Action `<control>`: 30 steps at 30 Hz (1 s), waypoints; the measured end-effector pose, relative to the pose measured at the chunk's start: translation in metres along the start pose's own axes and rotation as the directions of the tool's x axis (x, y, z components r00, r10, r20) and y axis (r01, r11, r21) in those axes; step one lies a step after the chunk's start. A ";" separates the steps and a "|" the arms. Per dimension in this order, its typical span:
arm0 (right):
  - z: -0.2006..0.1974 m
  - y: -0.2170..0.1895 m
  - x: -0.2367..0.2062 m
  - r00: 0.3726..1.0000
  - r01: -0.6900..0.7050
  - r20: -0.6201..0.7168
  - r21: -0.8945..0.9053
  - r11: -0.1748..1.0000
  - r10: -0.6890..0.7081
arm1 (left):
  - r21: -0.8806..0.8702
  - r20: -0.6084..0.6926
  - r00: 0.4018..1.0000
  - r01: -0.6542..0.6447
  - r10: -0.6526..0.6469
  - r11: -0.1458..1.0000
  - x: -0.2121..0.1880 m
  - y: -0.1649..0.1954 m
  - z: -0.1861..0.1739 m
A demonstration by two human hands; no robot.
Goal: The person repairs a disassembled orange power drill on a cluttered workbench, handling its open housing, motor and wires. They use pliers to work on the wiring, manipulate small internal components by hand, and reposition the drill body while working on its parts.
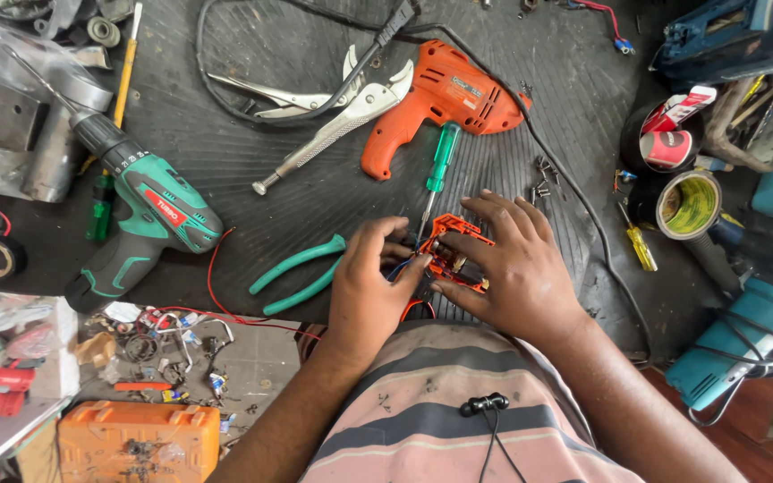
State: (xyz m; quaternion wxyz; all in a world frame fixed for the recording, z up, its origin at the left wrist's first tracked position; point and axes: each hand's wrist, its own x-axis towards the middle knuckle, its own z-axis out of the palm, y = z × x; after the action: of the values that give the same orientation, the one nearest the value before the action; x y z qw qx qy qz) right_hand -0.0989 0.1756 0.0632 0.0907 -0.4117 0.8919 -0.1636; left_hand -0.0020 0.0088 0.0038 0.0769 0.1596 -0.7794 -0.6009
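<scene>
Now both hands pinch the orange switch housing [454,253] on the worktop [297,192]: left hand [370,284] grip narrowed, fingertips on its near edge; right hand [510,259] fingers spread over it, thumb pressing. Green pliers [301,273] lie just beside.

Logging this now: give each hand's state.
Left hand: fingers pinched on the orange part.
Right hand: laid over the orange part, holding it down.

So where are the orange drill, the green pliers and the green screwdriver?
Orange drill [445,94]: head view, on its body, above the grip.
Green pliers [295,275]: head view, between its handles' middles.
Green screwdriver [443,154]: head view, on its translucent handle.
</scene>
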 end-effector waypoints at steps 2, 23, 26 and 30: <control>0.000 0.004 -0.002 1.000 -0.002 0.021 0.023 1.000 0.001 | 0.076 -0.007 0.998 -0.054 0.055 0.996 0.003 0.000 0.004; 0.002 0.010 -0.004 0.994 0.057 0.091 -0.023 0.998 -0.054 | 0.054 -0.024 0.998 -0.062 0.064 0.997 0.000 -0.006 0.013; 0.004 0.008 -0.005 0.994 0.044 0.103 -0.033 0.998 -0.040 | 0.111 0.055 0.995 -0.089 0.083 0.990 0.001 -0.003 0.009; 0.005 0.008 -0.006 0.995 0.065 0.073 -0.035 0.997 -0.062 | 0.172 0.134 0.988 -0.094 0.071 0.981 0.005 0.000 0.005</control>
State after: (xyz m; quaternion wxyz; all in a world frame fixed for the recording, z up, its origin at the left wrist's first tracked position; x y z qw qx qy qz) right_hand -0.0989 0.1842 0.0557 0.1098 -0.4471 0.8775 -0.1346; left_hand -0.0079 0.0119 0.0017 0.0374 0.0949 -0.8392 -0.5341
